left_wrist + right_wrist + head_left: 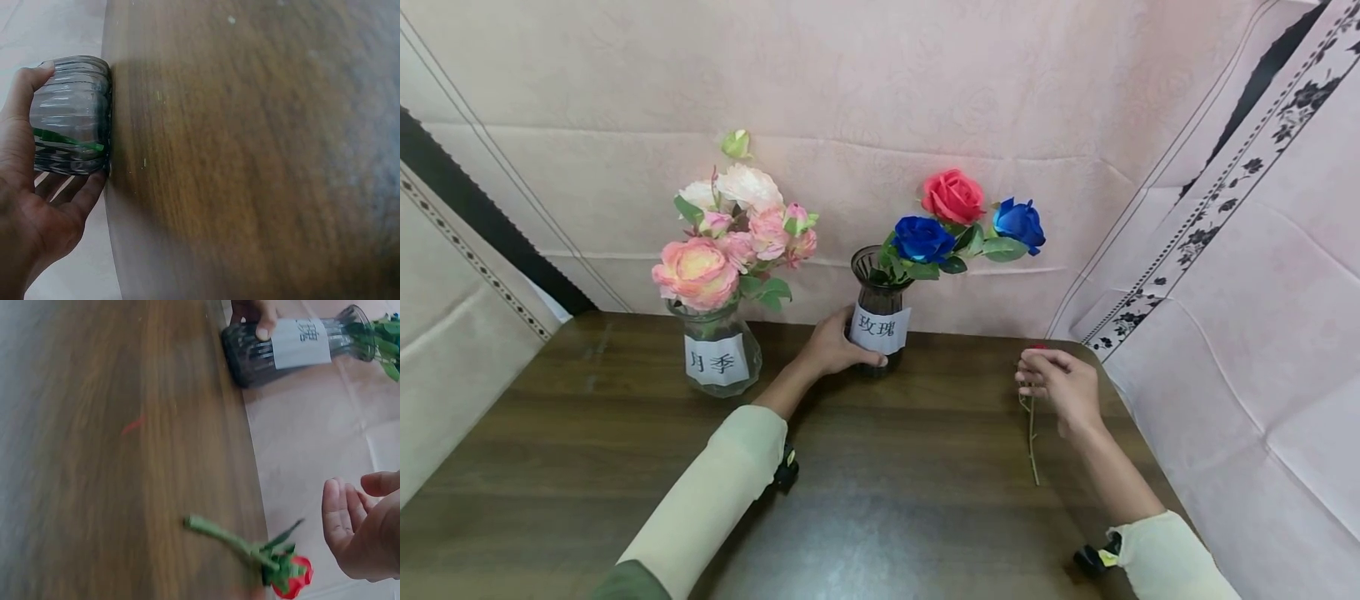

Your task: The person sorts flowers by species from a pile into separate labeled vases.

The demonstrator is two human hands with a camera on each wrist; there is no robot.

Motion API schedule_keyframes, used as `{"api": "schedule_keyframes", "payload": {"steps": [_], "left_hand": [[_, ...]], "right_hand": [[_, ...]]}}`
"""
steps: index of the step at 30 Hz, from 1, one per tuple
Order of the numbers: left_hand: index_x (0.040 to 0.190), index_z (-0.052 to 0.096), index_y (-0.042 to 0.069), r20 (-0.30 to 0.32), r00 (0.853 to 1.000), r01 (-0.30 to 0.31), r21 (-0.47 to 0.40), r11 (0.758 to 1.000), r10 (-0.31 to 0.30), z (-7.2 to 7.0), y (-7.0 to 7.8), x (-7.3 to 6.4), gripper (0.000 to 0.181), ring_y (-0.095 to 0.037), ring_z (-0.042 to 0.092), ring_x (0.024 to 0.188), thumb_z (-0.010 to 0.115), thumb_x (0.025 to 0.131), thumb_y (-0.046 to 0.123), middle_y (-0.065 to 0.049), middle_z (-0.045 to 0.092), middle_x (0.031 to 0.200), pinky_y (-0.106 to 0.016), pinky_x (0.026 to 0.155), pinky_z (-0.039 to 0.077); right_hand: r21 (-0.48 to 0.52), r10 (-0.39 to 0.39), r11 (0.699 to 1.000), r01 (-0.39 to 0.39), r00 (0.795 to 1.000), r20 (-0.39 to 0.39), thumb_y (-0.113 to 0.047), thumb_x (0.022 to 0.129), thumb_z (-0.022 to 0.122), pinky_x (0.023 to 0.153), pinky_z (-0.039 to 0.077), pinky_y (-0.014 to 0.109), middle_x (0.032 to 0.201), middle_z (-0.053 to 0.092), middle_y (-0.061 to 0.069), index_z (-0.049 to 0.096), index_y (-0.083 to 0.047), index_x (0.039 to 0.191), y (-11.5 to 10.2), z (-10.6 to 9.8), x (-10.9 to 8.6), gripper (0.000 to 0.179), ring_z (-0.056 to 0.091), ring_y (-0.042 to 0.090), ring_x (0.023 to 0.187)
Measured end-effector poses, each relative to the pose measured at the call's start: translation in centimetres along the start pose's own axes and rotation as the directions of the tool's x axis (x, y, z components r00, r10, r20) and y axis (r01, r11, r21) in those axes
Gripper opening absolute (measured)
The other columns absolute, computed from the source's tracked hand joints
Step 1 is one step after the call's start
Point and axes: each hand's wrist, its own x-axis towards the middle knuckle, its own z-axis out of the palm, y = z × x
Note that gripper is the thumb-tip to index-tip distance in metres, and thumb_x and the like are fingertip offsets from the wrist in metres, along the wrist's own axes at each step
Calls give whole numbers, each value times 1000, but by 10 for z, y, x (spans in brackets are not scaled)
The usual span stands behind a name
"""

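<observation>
My left hand (835,346) grips the lower part of a dark ribbed glass vase (880,298), thumb in front and fingers behind. In the left wrist view the vase (69,106) shows green stem ends through its glass. It stands upright, bears a white paper label (882,330) and holds a red rose (953,197) and two blue roses (923,239). Near the right back edge hovers my right hand (1063,383), fingers loosely bent. Below it a red rose (290,575) lies on the table, apart from the fingers in the right wrist view.
Left of the dark vase stands a clear glass vase (748,354) with a white label and pink and white flowers (696,275). The brown wooden table (865,500) reaches to a pale cloth backdrop (850,83). A small red streak (133,424) shows on the tabletop.
</observation>
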Motion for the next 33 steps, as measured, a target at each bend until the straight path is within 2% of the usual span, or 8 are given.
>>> {"api": "schedule_keyframes", "payload": {"steps": [6,10,13,19,22,25,29,33], "left_hand": [[163,51,10,5,1000,-16,-11,1000,16,-3,4,1,104,-38,64,143,105,77,34,-17,68,154,-58,126,49],[162,51,10,4,1000,-17,-13,1000,18,-5,7,1,103,-38,64,143,105,77,32,-16,68,154,-58,126,49],[163,50,11,6,1000,-17,-4,1000,17,-5,8,2,105,-37,64,144,105,77,34,-16,67,155,-58,127,49],[163,51,10,3,1000,-27,-14,1000,27,-6,9,3,105,-38,64,144,105,77,33,-16,67,154,-58,126,49],[163,50,10,2,1000,-27,-13,1000,27,-6,8,3,105,-39,64,144,105,76,33,-17,67,154,-57,126,49],[163,50,10,9,1000,-14,-5,1000,14,-5,6,2,106,-38,63,145,105,76,34,-16,67,155,-57,127,49],[163,51,11,16,1000,1,-7,1000,-1,-3,3,-1,105,-37,63,146,106,76,34,-15,67,156,-57,128,48],[162,52,10,16,1000,-1,-18,1000,1,-2,2,0,104,-37,64,145,106,76,33,-16,67,155,-57,127,49]], "right_hand": [[-96,64,994,-60,997,42,-15,111,72,77,69,27,88,83,-11,81,-6,121,3,-24,3,16,82,6,80],[-171,105,981,-87,990,98,-17,113,69,78,69,26,91,84,-11,75,1,132,6,-37,6,27,82,4,81],[-223,152,968,-117,978,143,-13,113,67,78,69,26,92,84,-11,72,7,133,8,-46,6,29,82,5,81],[-342,273,922,-184,933,235,-8,111,67,76,68,26,93,85,-4,74,12,129,12,-60,4,27,81,7,79],[-406,345,888,-216,897,276,-10,110,70,74,67,25,91,84,-4,76,9,123,17,-63,2,23,80,5,78],[-456,394,857,-240,876,278,-15,106,78,70,66,23,83,82,-5,78,2,110,24,-62,-1,17,78,4,74],[-510,396,832,-218,877,273,-19,102,84,66,65,23,78,79,-6,78,1,107,31,-57,-4,21,75,3,71],[-515,389,832,-207,879,277,-12,101,83,65,65,22,77,79,-7,80,6,111,32,-51,-5,21,74,2,69]]}}
